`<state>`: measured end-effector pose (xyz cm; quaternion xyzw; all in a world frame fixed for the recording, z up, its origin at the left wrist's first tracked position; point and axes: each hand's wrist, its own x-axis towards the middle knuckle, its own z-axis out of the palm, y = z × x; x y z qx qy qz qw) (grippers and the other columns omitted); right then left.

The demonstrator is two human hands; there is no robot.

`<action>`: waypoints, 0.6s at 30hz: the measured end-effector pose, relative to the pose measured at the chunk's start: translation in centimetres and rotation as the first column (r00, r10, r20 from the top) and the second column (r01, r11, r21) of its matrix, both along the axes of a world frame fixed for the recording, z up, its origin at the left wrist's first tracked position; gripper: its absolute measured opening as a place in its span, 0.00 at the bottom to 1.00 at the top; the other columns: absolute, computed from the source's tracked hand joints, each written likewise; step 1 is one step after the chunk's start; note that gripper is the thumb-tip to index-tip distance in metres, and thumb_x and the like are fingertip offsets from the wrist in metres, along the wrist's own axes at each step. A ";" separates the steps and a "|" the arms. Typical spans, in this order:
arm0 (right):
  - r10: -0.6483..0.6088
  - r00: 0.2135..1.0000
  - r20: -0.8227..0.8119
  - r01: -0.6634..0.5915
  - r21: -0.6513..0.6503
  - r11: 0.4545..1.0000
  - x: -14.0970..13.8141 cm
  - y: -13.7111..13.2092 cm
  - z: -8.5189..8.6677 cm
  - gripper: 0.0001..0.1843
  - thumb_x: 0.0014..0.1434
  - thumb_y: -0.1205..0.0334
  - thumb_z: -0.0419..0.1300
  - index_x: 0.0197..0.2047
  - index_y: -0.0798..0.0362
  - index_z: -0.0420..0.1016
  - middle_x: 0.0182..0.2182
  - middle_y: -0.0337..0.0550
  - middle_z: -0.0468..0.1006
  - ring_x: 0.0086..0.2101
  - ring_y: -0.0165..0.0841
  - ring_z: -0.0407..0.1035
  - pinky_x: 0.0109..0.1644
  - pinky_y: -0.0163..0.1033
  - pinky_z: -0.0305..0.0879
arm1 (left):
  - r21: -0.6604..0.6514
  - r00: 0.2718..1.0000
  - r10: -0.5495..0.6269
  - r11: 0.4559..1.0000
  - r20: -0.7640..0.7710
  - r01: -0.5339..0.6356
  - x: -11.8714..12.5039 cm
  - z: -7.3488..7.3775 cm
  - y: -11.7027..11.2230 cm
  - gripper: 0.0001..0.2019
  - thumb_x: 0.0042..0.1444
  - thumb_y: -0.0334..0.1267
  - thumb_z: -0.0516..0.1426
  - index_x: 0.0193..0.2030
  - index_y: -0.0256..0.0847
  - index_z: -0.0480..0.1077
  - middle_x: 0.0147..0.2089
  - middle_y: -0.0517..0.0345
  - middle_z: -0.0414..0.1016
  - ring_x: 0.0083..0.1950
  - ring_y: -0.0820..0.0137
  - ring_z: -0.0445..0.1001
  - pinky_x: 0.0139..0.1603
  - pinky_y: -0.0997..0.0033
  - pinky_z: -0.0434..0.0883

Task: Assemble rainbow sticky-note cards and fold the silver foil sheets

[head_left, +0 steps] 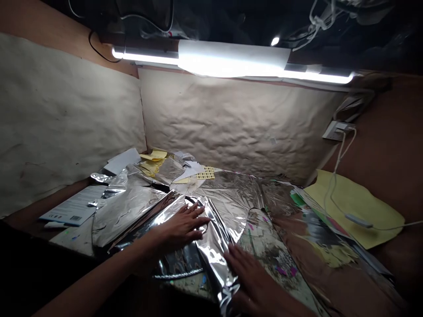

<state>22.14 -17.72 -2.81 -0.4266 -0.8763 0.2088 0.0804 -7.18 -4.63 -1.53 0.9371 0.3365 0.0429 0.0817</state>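
Left hand open and flat on a big silver foil sheet, fingers spread wide, nothing pinched. Right hand open too, low on the same sheet, fingers spread beside a raised, crinkled edge. Both grips open, not closed on anything. Palms down, likely for keeping the shiny sheet from sliding or curling up. Foil sheet right in front of the body, near the middle of the worktop, under both hands. More foil pieces in a loose heap just to the left and behind, likely kept there out of the way of the hands. Farther back in the corner, a pile of white paper and yellow paper scraps, plus a small sheet of yellow labels. Off to the left, a white booklet with a bar code, apart from the hands. Off to the right, a big yellow paper sheet under a white cord, the cord hanging down from a wall socket. Above it all, a bright tube light, likely there for good light on the hands. Tan paper over the walls, likely as a cover.
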 end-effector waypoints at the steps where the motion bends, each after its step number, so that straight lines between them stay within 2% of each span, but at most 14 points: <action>1: 0.035 0.999 0.004 -0.035 0.019 0.999 0.3 -0.1 -1.7 0.37 0.66 0.49 0.55 0.73 0.42 0.44 0.71 0.48 0.47 0.68 0.50 0.45 0.68 0.60 0.50 | 0.016 1.000 -0.011 1.000 0.019 0.011 0.0 0.3 -0.3 0.28 0.64 0.57 0.51 0.69 0.57 0.57 0.74 0.49 0.50 0.74 0.49 0.46 0.68 0.39 0.48; 3: 0.072 0.997 -0.020 -0.071 0.073 0.995 1.0 -0.5 -4.1 0.38 0.66 0.53 0.56 0.73 0.40 0.42 0.70 0.47 0.48 0.67 0.48 0.50 0.67 0.57 0.55 | 0.035 0.996 -0.047 0.998 0.072 0.044 0.0 0.9 -1.2 0.22 0.64 0.50 0.53 0.65 0.56 0.64 0.70 0.50 0.60 0.70 0.53 0.57 0.68 0.47 0.54; 5: 0.095 0.994 -0.051 -0.089 0.102 0.991 1.9 -0.9 -4.5 0.43 0.63 0.52 0.59 0.73 0.42 0.40 0.71 0.48 0.46 0.67 0.48 0.51 0.67 0.55 0.55 | 0.016 0.988 -0.087 0.996 0.124 0.086 -0.1 1.3 -2.1 0.18 0.65 0.45 0.53 0.62 0.53 0.67 0.66 0.52 0.66 0.66 0.59 0.64 0.66 0.55 0.58; 8: 0.143 0.989 -0.026 -0.141 0.066 0.988 2.7 -1.3 -2.4 0.52 0.56 0.49 0.65 0.74 0.45 0.38 0.71 0.49 0.44 0.69 0.51 0.43 0.69 0.58 0.48 | -0.025 0.980 -0.112 0.993 0.163 0.117 -0.1 1.3 -2.8 0.19 0.66 0.45 0.52 0.63 0.53 0.65 0.67 0.54 0.65 0.67 0.60 0.63 0.67 0.56 0.57; 10: 0.145 0.989 0.034 -0.146 0.042 0.988 2.4 -1.2 -0.6 0.53 0.55 0.52 0.66 0.74 0.44 0.39 0.72 0.47 0.44 0.69 0.51 0.39 0.70 0.59 0.44 | -0.016 0.980 -0.112 0.993 0.166 0.116 0.1 1.1 -3.1 0.20 0.66 0.46 0.53 0.63 0.53 0.65 0.68 0.54 0.63 0.69 0.58 0.60 0.68 0.54 0.55; 12: 0.128 0.988 0.088 -0.133 0.057 0.989 1.4 -1.2 0.5 0.49 0.57 0.58 0.63 0.74 0.41 0.39 0.72 0.44 0.43 0.70 0.48 0.38 0.71 0.58 0.42 | 0.030 0.979 -0.097 0.995 0.177 0.093 0.3 1.0 -3.6 0.18 0.65 0.44 0.54 0.61 0.51 0.67 0.66 0.52 0.65 0.67 0.58 0.62 0.66 0.55 0.59; 14: 0.131 0.986 0.100 -0.141 0.099 0.985 0.2 -1.4 0.6 0.46 0.59 0.64 0.60 0.74 0.42 0.41 0.72 0.42 0.43 0.70 0.46 0.39 0.71 0.56 0.42 | 0.072 0.976 -0.084 0.995 0.202 0.071 0.4 1.0 -4.9 0.13 0.65 0.40 0.53 0.54 0.47 0.71 0.56 0.51 0.72 0.57 0.61 0.70 0.58 0.60 0.66; 16: 0.159 0.984 0.080 -0.169 0.144 0.975 -0.8 -1.6 0.2 0.44 0.59 0.66 0.59 0.73 0.44 0.44 0.71 0.44 0.48 0.69 0.45 0.44 0.71 0.55 0.45 | 0.055 0.972 -0.099 0.994 0.213 0.089 0.1 1.1 -6.8 0.11 0.65 0.36 0.51 0.48 0.45 0.72 0.47 0.53 0.75 0.47 0.65 0.73 0.51 0.65 0.69; 18: 0.169 0.985 0.040 -0.173 0.198 0.965 -1.3 -1.8 -0.2 0.39 0.60 0.66 0.59 0.72 0.45 0.50 0.69 0.45 0.56 0.67 0.45 0.51 0.69 0.53 0.52 | 0.001 0.969 -0.131 0.991 0.209 0.134 -0.6 1.1 -9.1 0.15 0.59 0.31 0.52 0.52 0.45 0.70 0.50 0.54 0.75 0.50 0.64 0.73 0.54 0.64 0.69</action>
